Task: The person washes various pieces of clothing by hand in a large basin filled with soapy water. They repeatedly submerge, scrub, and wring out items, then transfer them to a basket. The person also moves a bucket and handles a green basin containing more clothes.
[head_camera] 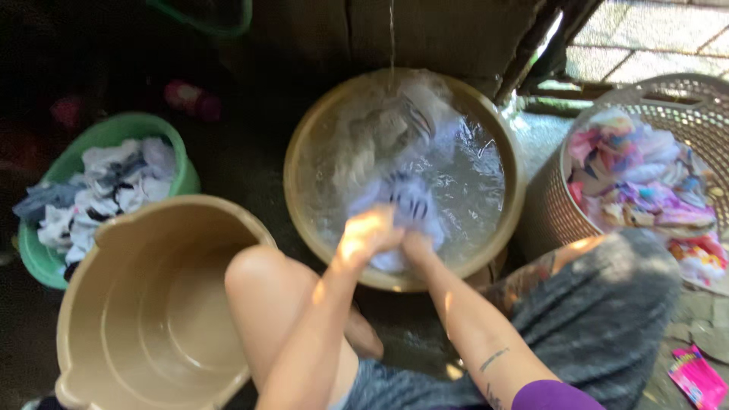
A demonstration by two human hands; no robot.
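Cloth: a white garment with dark stripes [406, 205] lies soaked in the round tan basin [510, 163], bunched at the near rim and trailing away from the person toward the far side.
Long axis: it runs roughly from the near rim up toward the middle of the water, straight ahead of both hands.
Left hand [368, 235]: clenched on the near end of the cloth, fist bright in the sun, at the water's edge.
Right hand [418, 247]: closed on the same bunch, touching the left hand; its fingers are partly hidden in the fabric.
Nearer hand: both sit at the same end, so neither is clearly nearer; the free length lies beyond them.
Water: a thin stream [392, 38] falls into the far side of the basin.
Left side: an empty beige bucket [152, 319] beside the knee, and behind it a green tub [182, 159] of grey and white clothes.
Right side: a woven basket [683, 99] of bright mixed laundry, just beside the basin.
Ground: a pink sachet [697, 377] near the right edge.
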